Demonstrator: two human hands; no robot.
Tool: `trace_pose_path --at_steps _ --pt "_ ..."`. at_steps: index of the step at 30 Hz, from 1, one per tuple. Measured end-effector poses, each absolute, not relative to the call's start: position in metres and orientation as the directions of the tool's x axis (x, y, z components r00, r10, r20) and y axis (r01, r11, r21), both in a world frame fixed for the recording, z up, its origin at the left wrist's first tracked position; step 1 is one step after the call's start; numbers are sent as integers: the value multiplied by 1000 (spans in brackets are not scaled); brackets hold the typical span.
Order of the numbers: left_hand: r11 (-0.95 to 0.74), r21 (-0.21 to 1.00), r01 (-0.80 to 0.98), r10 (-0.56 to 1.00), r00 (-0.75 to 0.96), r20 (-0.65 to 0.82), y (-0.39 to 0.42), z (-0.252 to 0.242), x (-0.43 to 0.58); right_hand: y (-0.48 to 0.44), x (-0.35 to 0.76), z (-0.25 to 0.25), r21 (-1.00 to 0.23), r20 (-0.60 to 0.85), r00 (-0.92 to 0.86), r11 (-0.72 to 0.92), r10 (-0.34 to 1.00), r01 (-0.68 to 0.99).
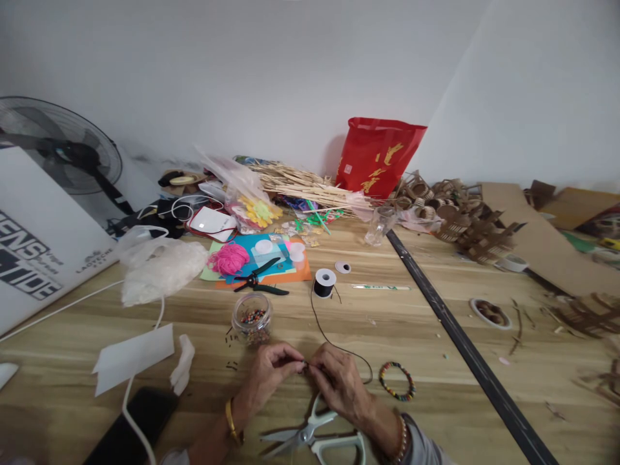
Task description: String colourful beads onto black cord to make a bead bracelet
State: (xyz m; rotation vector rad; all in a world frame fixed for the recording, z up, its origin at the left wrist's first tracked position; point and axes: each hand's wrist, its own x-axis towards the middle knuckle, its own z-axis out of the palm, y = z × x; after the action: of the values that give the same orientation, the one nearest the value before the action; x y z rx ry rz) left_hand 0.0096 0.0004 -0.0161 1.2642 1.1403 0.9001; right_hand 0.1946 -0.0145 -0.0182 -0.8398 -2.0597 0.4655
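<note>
My left hand [271, 378] and my right hand [339, 381] meet at the fingertips near the table's front, both pinching a small dark piece, seemingly cord or beads, too small to make out. A black cord [334, 343] runs from a white-flanged spool [324, 284] and curves round beside my right hand. Just beyond my left hand stands a clear jar [252, 318] of colourful beads. A beaded bracelet [397, 381] lies to the right of my right hand. White-handled scissors [310, 434] rest below both hands, blades open.
Pliers [261, 281], pink yarn [230, 259] and coloured paper lie behind the jar. A black strip [450, 323] crosses the table at the right. Farther back are a red bag [380, 158], a glass [379, 226] and woven pieces. A plastic bag [159, 265] and phone-like black object [133, 426] are left.
</note>
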Motion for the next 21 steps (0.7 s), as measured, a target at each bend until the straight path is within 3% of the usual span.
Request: trace_pose_path --at_steps 21 --pt "107 991 78 965 230 -122 0 -20 10 -16 197 -23 -613 515 -448 679 731 404"
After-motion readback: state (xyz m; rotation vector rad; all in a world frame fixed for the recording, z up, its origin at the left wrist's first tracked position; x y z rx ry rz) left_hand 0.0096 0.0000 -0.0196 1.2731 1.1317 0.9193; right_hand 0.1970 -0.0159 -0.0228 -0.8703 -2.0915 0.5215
